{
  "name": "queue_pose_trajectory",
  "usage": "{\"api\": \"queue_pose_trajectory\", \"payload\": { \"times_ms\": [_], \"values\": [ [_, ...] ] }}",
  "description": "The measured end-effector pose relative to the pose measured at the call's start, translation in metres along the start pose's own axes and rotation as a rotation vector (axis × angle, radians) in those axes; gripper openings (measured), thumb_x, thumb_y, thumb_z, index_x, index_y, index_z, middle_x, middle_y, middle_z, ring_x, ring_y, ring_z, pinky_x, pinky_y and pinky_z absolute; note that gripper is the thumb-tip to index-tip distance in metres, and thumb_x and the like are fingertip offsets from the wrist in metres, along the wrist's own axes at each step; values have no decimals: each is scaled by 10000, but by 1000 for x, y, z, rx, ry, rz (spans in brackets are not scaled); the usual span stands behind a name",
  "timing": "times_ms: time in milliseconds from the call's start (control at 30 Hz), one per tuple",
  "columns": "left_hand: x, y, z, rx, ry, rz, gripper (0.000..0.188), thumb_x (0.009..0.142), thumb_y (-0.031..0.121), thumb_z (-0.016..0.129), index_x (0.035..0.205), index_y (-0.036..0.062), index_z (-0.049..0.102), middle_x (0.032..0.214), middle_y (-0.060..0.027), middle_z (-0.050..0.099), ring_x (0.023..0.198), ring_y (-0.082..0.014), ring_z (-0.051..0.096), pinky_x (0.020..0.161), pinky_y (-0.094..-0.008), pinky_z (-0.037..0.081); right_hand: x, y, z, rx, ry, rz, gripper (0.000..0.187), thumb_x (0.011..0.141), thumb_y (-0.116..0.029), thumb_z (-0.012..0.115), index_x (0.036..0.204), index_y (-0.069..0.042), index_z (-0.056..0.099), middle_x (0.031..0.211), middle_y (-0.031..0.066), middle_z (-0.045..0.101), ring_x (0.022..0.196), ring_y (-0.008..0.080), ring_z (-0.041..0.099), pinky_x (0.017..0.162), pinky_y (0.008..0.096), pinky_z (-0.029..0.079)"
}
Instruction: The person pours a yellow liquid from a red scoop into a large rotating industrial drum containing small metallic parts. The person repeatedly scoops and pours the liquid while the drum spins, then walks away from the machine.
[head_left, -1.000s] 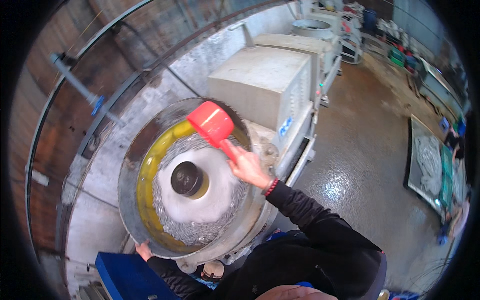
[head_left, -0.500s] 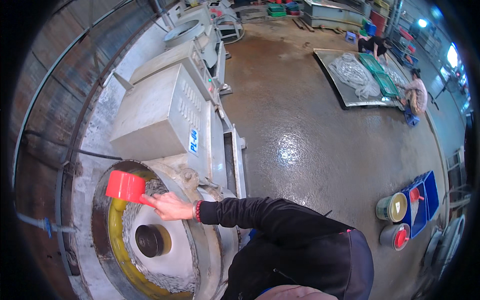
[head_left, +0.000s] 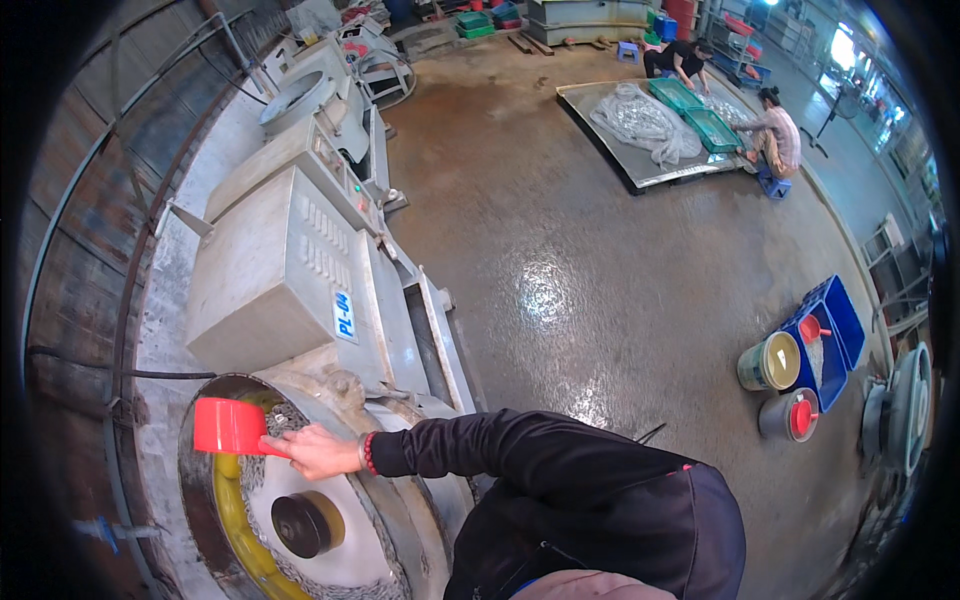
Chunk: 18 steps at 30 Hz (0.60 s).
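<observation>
My right hand (head_left: 312, 452), with a red beaded bracelet at its wrist, is closed around the handle of a red plastic scoop (head_left: 228, 426). The scoop is held over the far left part of a round tub (head_left: 192, 495) with a yellow inner lining (head_left: 237, 520). What the scoop holds cannot be seen. Inside the tub, grey sliver-like pieces (head_left: 350, 590) ring a white, foamy-looking area (head_left: 345, 545) around a dark central post (head_left: 302, 524). My black-sleeved right arm reaches leftward across the tub's rim. My left hand does not show.
A grey machine housing (head_left: 250, 265) stands beyond the tub. On the wet floor (head_left: 520, 330) at right are a lidded bucket (head_left: 770, 362), a grey pot (head_left: 778, 414) and blue crates (head_left: 845, 325). Two people (head_left: 772, 135) (head_left: 683, 62) sit at a low platform (head_left: 645, 175) with green trays.
The whole view has shifted, with the tub, machine and floor things lying differently in the picture. My right hand still grips the scoop, at much the same place over the tub.
</observation>
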<state>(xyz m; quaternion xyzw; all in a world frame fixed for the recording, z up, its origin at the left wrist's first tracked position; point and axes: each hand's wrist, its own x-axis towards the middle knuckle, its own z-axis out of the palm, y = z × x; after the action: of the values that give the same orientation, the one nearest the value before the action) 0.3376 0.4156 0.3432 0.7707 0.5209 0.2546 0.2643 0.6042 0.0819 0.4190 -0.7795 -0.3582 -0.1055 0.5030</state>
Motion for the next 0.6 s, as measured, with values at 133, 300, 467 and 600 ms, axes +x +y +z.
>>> {"api": "queue_pose_trajectory", "payload": {
  "times_ms": [133, 300, 467, 600],
  "values": [
    [3, -4, -5, 2, -5, 1, 410, 702, 10, 577, 1095, -76, 500, 1036, -167, 574, 883, -250, 540, 761, -363, 442, 1, 2, 4, -25, -42, 23, 642, 689, -82, 503, 1301, -37, 314, 801, 169, 526, 706, 342, 543, 600, 449, 372],
    [12, -17, -11, 1, -5, 5, 406, 709, 22, 576, 1096, -73, 502, 1032, -166, 576, 877, -246, 540, 757, -364, 444, 4, 0, 2, -56, -73, 22, 650, 690, -88, 508, 1308, -53, 309, 815, 167, 534, 717, 341, 552, 610, 445, 388],
    [16, -55, -47, 9, 38, -17, 401, 717, 33, 575, 1097, -71, 503, 1029, -166, 577, 871, -243, 541, 753, -365, 445, 2, 0, -3, -21, -46, -54, 604, 666, -91, 531, 1247, -31, 376, 812, 191, 559, 708, 352, 568, 592, 451, 425],
    [-18, -85, -108, -31, 128, -144, 398, 723, 42, 574, 1098, -69, 504, 1026, -166, 579, 867, -240, 541, 750, -365, 447, 6, 6, 3, -67, -35, -52, 656, 725, -149, 549, 1333, -151, 303, 895, 177, 573, 686, 328, 581, 582, 426, 469]
  ]
}}
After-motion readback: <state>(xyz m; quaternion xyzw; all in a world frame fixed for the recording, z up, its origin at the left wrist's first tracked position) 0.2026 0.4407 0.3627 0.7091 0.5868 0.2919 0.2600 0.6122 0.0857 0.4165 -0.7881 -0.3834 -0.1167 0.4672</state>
